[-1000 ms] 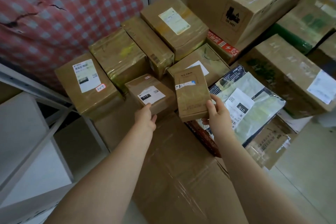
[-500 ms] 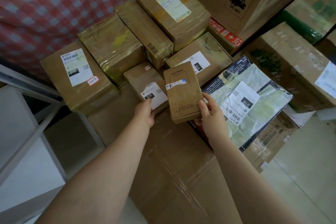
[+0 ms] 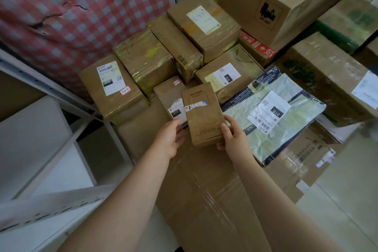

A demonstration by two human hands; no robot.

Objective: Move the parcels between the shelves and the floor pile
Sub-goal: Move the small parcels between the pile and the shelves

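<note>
A slim brown parcel (image 3: 201, 116) with a torn white strip across it is tilted up above the floor pile. My right hand (image 3: 232, 136) grips its near right corner, thumb on top and fingers underneath. Just left of it lies a small brown box (image 3: 168, 96) with a black-and-white 010 label. My left hand (image 3: 170, 139) holds that box's near edge, thumb on the label side and fingers curled below. Both boxes sit over a large taped carton (image 3: 204, 194) that lies flat under my forearms.
Several taped brown parcels (image 3: 143, 57) are stacked behind, with a big PICO carton (image 3: 272, 0) at the back right. A grey-green mailer bag (image 3: 276, 127) lies right of my right hand. White metal shelving (image 3: 41, 135) stands at the left and a red chequered cloth (image 3: 81, 6) hangs behind.
My right hand has drawn the slim parcel towards me, uncovering the labelled carton behind it. My left hand has stayed at the small box's near edge.
</note>
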